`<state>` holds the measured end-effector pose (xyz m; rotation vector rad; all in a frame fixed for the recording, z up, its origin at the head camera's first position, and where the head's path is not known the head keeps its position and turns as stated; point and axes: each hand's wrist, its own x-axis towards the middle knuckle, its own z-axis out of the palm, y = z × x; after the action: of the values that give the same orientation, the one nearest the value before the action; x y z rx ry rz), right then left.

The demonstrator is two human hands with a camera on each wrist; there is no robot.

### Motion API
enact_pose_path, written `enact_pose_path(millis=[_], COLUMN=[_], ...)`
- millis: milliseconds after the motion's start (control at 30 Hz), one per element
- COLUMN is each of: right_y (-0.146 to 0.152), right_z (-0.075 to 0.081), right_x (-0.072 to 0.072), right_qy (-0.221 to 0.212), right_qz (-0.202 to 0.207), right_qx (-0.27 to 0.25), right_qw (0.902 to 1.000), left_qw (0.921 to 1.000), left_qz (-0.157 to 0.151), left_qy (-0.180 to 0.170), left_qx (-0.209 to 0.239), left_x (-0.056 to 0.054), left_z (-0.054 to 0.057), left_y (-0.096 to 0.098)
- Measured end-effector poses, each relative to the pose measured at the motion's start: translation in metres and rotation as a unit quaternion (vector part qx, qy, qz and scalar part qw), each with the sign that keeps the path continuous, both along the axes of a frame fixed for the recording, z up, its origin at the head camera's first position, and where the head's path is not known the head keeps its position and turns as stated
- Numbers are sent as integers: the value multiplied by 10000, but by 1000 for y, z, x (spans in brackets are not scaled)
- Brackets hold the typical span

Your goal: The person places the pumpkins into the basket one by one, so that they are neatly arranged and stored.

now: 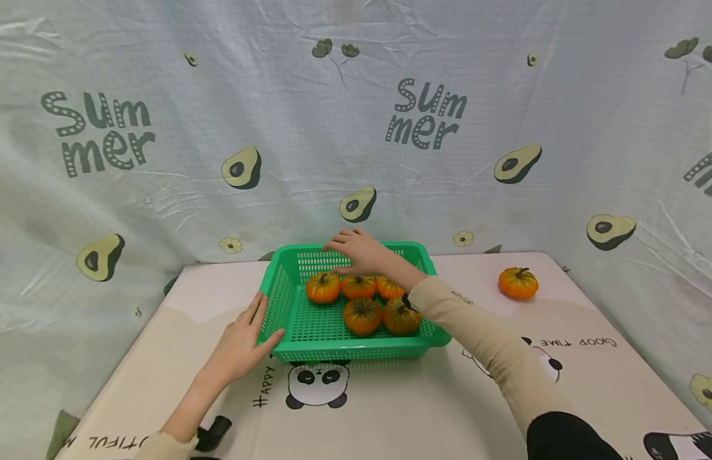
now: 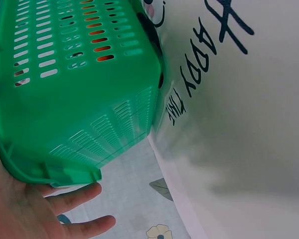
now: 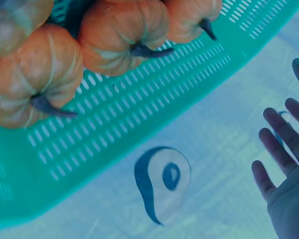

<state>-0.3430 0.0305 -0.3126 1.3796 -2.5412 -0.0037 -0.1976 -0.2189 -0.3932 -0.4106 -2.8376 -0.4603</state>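
Note:
A green slotted plastic basket (image 1: 356, 348) stands on the table and holds several small orange pumpkins (image 1: 363, 317) with dark stems. My left hand (image 1: 241, 342) rests against the basket's left side, thumb and fingers extended; the left wrist view shows the rim (image 2: 45, 177) against the hand. Over the back of the basket, my right hand (image 1: 364, 252) hovers above the pumpkins with relaxed fingers. In the right wrist view that hand (image 3: 294, 194) has spread fingers and holds nothing, apart from the pumpkins (image 3: 35, 79). My right forearm partly covers the pumpkins on the right.
One more orange pumpkin (image 1: 518, 283) sits on the table, right of the basket. A panda-print cloth (image 1: 390, 409) covers the tabletop. Behind it hangs a pale curtain (image 1: 310, 147) printed with avocados. A black object (image 1: 214, 433) lies by my left wrist.

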Motion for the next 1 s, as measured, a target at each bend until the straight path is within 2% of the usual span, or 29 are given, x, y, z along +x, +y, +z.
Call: enact_pose_path(millis=[167, 367, 533, 767, 1000], right_y=[18, 42, 63, 98, 141], right_z=[7, 7, 1, -9, -28], right_x=[9, 22, 31, 45, 52], right_qy=[420, 640, 876, 777, 887], right_qz=[321, 628, 612, 631, 298], right_qx=[-222, -451, -473, -809, -1161], right_qw=[9984, 9949, 9931, 9917, 9888], left_qw=[10000, 10000, 10000, 10000, 9999], left_qz=[8, -11, -7, 12, 42], left_qy=[-1, 25, 31, 67, 108], left_qx=[-8, -11, -1, 0, -102], left_x=[-1, 0, 1, 2, 1], left_z=[-1, -1, 0, 0, -1], left_y=[-1, -1, 0, 0, 1])
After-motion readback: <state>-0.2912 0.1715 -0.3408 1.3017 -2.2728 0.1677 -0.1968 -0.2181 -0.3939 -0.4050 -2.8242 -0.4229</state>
